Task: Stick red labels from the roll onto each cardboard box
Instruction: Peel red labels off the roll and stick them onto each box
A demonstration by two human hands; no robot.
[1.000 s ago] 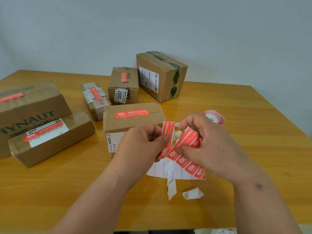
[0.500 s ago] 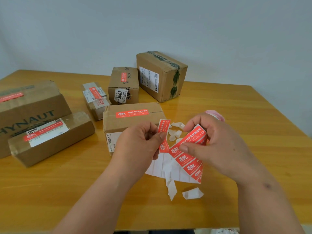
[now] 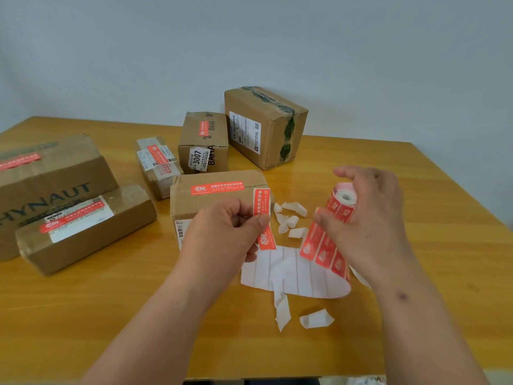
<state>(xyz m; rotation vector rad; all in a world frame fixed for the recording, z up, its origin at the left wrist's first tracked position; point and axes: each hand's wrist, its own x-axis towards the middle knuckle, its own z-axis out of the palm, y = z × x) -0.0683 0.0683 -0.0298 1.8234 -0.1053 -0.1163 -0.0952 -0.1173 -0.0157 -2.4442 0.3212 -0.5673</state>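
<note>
My left hand (image 3: 224,234) pinches one peeled red label (image 3: 262,215), held upright in front of the middle cardboard box (image 3: 194,207), which carries a red label on top. My right hand (image 3: 372,218) hovers with relaxed fingers over the label roll (image 3: 342,202); its thumb touches the unrolled strip of red labels (image 3: 322,251). Red labels also show on the big HYNAUT box (image 3: 55,179), the long flat box (image 3: 83,232), the small taped box (image 3: 159,165) and the 3007 box (image 3: 204,143). The green-taped box (image 3: 274,129) at the back shows no red label.
White backing paper (image 3: 291,273) trails from the strip onto the wooden table (image 3: 430,273). Curled white scraps lie between my hands (image 3: 288,220) and nearer me (image 3: 316,319). The table's front edge runs just below my forearms; a plain wall stands behind.
My right hand let go of the label strip and moved right and up over the roll. The strip dropped toward the table. My left hand kept the peeled label and stayed nearly in place.
</note>
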